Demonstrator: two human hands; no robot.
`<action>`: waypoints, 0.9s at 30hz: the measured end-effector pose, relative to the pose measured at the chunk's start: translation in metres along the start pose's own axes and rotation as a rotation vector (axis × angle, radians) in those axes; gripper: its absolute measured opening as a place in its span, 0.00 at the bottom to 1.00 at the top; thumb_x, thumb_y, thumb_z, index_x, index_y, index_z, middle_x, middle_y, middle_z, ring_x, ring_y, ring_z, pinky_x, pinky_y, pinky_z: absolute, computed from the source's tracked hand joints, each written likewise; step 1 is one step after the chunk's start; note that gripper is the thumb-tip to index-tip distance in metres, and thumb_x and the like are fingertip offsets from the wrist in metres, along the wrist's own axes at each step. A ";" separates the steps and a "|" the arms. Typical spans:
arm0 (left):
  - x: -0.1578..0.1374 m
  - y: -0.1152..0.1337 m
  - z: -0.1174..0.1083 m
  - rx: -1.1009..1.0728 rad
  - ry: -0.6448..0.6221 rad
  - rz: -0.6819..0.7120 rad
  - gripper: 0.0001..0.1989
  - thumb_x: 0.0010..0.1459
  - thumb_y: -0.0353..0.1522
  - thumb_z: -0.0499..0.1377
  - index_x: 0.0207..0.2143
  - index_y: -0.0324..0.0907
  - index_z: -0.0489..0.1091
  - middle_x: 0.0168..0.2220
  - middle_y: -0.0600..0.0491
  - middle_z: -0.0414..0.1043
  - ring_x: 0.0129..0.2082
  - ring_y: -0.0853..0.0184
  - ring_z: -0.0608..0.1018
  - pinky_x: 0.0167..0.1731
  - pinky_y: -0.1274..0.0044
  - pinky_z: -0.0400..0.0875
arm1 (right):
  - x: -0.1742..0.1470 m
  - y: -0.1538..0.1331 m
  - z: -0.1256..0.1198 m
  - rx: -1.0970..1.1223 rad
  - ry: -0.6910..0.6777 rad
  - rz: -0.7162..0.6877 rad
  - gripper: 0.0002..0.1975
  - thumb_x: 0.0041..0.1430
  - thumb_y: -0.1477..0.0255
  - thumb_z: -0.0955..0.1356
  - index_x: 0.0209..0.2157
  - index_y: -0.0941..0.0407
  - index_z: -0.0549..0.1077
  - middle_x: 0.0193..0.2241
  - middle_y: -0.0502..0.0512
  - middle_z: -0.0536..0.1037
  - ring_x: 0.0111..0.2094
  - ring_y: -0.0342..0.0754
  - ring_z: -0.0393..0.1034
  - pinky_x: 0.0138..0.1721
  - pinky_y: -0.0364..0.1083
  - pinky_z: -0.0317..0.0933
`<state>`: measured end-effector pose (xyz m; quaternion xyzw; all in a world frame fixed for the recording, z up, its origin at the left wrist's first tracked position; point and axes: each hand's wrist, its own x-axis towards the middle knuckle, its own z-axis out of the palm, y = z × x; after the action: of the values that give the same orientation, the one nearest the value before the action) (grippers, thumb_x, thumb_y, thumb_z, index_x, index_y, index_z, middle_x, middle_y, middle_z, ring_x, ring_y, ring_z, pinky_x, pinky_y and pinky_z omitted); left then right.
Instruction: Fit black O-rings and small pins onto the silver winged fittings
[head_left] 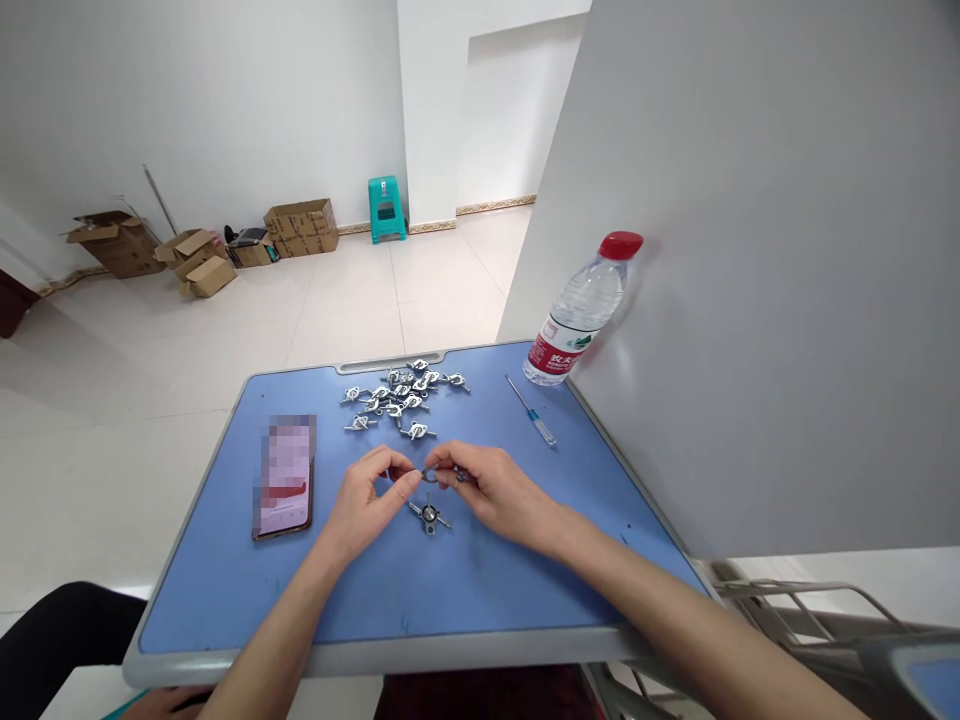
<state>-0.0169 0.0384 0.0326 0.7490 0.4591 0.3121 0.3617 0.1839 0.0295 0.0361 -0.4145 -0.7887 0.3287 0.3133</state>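
Both my hands meet over the middle of the blue desk top (225,580). My left hand (367,500) and my right hand (491,490) pinch a small metal part (439,474) between their fingertips. Just below the fingers, a small metal piece with prongs (429,515) lies on the desk. Farther back sits a pile of several similar small metal parts (401,395).
A phone (285,475) lies at the left of the desk. A small screwdriver with a blue handle (531,410) lies at the right, beside a red-capped water bottle (581,315) leaning on a grey partition (750,250). Cardboard boxes (300,228) and a teal stool (386,208) stand on the floor beyond.
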 end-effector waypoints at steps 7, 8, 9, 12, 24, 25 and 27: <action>-0.001 -0.001 0.002 -0.025 -0.056 0.004 0.10 0.60 0.33 0.53 0.26 0.41 0.67 0.26 0.56 0.66 0.29 0.69 0.67 0.33 0.77 0.61 | -0.002 0.006 0.010 0.048 0.077 -0.057 0.13 0.60 0.79 0.59 0.45 0.55 0.64 0.31 0.51 0.77 0.31 0.44 0.71 0.31 0.42 0.62; -0.001 -0.001 0.001 -0.027 -0.059 0.000 0.09 0.60 0.33 0.53 0.27 0.41 0.67 0.26 0.56 0.66 0.30 0.69 0.67 0.33 0.77 0.61 | -0.002 0.006 0.011 0.051 0.068 -0.052 0.13 0.59 0.79 0.59 0.46 0.54 0.64 0.31 0.51 0.77 0.30 0.45 0.71 0.31 0.42 0.62; -0.001 0.000 0.001 -0.032 -0.062 0.000 0.09 0.60 0.33 0.53 0.28 0.41 0.68 0.27 0.56 0.67 0.30 0.68 0.68 0.34 0.77 0.61 | -0.002 0.006 0.011 0.053 0.056 -0.046 0.13 0.59 0.79 0.59 0.46 0.54 0.63 0.31 0.51 0.77 0.30 0.45 0.71 0.31 0.43 0.62; -0.001 0.001 0.001 -0.055 -0.067 0.010 0.11 0.61 0.34 0.53 0.27 0.41 0.68 0.26 0.55 0.66 0.30 0.68 0.67 0.33 0.77 0.61 | -0.002 0.006 0.014 0.060 0.041 -0.037 0.14 0.59 0.79 0.59 0.46 0.54 0.63 0.30 0.50 0.77 0.28 0.44 0.70 0.30 0.43 0.61; -0.001 -0.004 -0.003 -0.411 -0.158 -0.125 0.16 0.60 0.42 0.55 0.25 0.40 0.65 0.24 0.56 0.62 0.27 0.70 0.64 0.30 0.78 0.60 | -0.002 0.005 0.005 0.017 0.098 -0.202 0.11 0.61 0.80 0.61 0.43 0.55 0.68 0.33 0.52 0.73 0.29 0.41 0.65 0.26 0.39 0.59; -0.001 -0.003 -0.003 -0.451 -0.202 -0.129 0.17 0.59 0.43 0.55 0.24 0.40 0.64 0.24 0.56 0.61 0.27 0.70 0.64 0.30 0.78 0.60 | -0.001 0.005 0.005 0.027 0.095 -0.251 0.12 0.61 0.80 0.61 0.44 0.55 0.68 0.34 0.53 0.73 0.31 0.42 0.66 0.27 0.39 0.60; -0.001 0.000 -0.003 -0.499 -0.275 -0.129 0.18 0.59 0.44 0.56 0.24 0.40 0.64 0.24 0.56 0.60 0.27 0.70 0.64 0.30 0.78 0.60 | -0.001 0.003 0.008 0.068 0.092 -0.355 0.13 0.61 0.81 0.61 0.43 0.54 0.70 0.34 0.53 0.73 0.34 0.43 0.68 0.30 0.40 0.62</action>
<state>-0.0200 0.0382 0.0338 0.6414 0.3616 0.2871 0.6127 0.1794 0.0283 0.0286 -0.2726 -0.8228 0.2751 0.4160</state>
